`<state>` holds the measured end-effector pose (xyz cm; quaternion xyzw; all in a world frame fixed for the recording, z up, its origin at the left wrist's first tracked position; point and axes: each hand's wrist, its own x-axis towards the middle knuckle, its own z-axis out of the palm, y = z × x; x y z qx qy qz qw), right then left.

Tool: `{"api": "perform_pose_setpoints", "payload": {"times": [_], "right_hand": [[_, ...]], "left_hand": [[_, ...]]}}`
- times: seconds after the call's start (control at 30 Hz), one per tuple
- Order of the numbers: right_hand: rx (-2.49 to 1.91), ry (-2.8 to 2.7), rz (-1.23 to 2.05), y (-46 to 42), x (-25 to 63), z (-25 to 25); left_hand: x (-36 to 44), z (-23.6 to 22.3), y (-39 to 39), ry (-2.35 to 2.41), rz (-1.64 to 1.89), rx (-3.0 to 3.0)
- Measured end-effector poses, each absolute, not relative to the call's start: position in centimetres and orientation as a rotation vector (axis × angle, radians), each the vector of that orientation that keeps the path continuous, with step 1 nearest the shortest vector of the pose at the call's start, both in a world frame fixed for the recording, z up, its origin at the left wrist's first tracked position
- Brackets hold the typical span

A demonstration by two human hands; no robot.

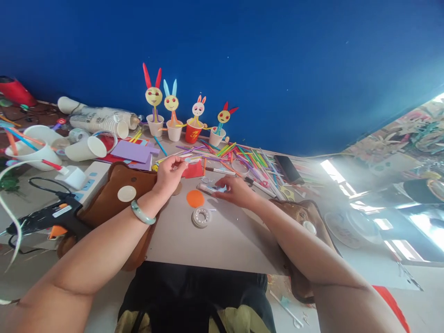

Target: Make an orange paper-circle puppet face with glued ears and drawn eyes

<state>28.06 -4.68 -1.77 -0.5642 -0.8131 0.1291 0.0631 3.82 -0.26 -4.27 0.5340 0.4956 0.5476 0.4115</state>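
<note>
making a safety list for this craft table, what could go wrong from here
The glue gun lies beside the left forearm, so a careless elbow might knock it; whether it is hot cannot be told. Loose coloured sticks are heaped just beyond the right hand, and reaching further could scatter them. The orange disc and tape roll lie loose between the arms, where a sleeveless arm might brush them aside.

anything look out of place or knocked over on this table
A white paper cup lies on its side left of the purple paper, while the cups under the rabbit figures stand upright. The colored sticks by the blue wall are strewn crisscross, which looks untidy. I see no clear spill.
</note>
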Motion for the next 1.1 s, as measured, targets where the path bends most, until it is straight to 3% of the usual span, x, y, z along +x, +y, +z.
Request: {"api": "perform_pose_setpoints", "payload": {"times": [0.2, 0.5, 0.77, 1.1], "right_hand": [[-2.002, -2.629, -0.216, 0.4, 26.4, -1.6], [-2.083, -2.568, -0.262, 1.9, 26.1, -1.4], [-1.676, -2.582, -0.141, 0.6, 22.5, -1.1], [-1.489, -2.533, 0.149, -5.7, 25.4, -1.2]], "left_hand": [[4.2, -4.1, -0.3, 1.123, 1.500, 1.170], [4.6, -4.4, 0.0, 1.080, 1.531, 1.098], [4.5, -4.1, -0.2, 1.091, 1.466, 1.148], [4.6, -3.5, -1.1, 1.118, 1.349, 1.249]]}}
